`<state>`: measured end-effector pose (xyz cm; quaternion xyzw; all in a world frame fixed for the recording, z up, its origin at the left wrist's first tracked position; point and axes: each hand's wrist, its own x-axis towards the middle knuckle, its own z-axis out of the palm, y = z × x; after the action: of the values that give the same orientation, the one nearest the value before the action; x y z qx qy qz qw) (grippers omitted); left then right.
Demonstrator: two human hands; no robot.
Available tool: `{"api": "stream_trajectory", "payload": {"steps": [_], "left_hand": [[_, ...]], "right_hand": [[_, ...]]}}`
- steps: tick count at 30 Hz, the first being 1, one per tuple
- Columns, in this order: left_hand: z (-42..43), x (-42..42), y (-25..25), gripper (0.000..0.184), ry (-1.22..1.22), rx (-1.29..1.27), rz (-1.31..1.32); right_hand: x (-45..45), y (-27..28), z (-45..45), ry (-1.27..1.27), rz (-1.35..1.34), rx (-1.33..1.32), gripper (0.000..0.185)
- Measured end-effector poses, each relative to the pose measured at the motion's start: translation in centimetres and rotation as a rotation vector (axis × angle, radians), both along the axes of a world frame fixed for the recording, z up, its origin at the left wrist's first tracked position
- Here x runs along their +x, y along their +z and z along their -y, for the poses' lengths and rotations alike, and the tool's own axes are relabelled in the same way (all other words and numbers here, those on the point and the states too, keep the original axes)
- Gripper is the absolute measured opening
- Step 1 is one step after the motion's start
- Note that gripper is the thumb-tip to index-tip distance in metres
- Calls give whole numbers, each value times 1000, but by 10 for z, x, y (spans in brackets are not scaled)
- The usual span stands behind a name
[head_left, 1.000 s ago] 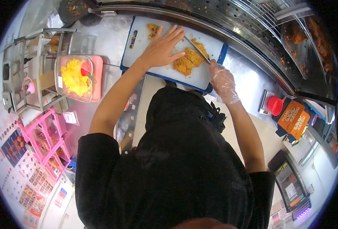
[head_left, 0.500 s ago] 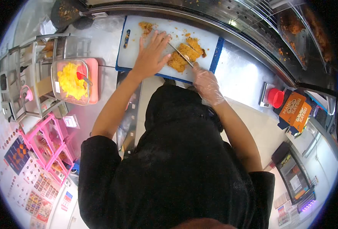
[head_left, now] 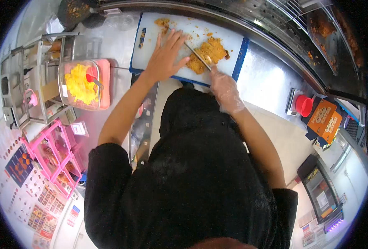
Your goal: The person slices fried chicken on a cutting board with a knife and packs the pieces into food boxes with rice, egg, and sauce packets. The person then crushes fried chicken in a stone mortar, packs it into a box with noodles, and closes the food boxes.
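Breaded fried cutlet [head_left: 218, 46] lies in golden pieces on a white cutting board [head_left: 150, 54] with blue edges. Gripped in my right hand [head_left: 225, 90], which wears a clear plastic glove, is a knife [head_left: 197, 54]. Its blade slants up and left across the cutlet, towards my left hand. My left hand [head_left: 164, 58] is bare and lies flat, fingers stretched out, over the board beside the far end of the blade. Whether its fingertips touch the blade, I cannot tell. Smaller crumbs and a bit of breaded food [head_left: 162, 22] are at the board's far left.
Left of the board stands a clear tub [head_left: 62, 89] of yellow food with a red-handled scoop [head_left: 93, 79]. Beyond it are a metal rack [head_left: 42, 83] and a pink shelf [head_left: 53, 151]. A red cup [head_left: 303, 105] and an orange box [head_left: 325, 120] stand right.
The whole view has shifted slightly, so the board sits a little higher and further right. My hands and the knife keep nearly the same places over the board.
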<state>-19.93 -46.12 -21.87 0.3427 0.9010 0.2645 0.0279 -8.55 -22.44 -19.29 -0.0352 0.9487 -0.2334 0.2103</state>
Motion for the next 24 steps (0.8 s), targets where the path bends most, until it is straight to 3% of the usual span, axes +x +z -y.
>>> {"api": "stream_trajectory", "payload": {"steps": [5,13,19,24], "left_hand": [[10,8,10,80,0,20,-2],[10,11,-9,92,49,-23,17],[14,9,5,90,50,-78,-15],[2,48,15,76,226,173,-72]], "right_hand": [[-7,46,3,50,23,32,35],[-2,5,20,-5,12,-22,25],[-14,33,11,50,46,62,21],[-24,48,-58,124,-271,248,21]]}}
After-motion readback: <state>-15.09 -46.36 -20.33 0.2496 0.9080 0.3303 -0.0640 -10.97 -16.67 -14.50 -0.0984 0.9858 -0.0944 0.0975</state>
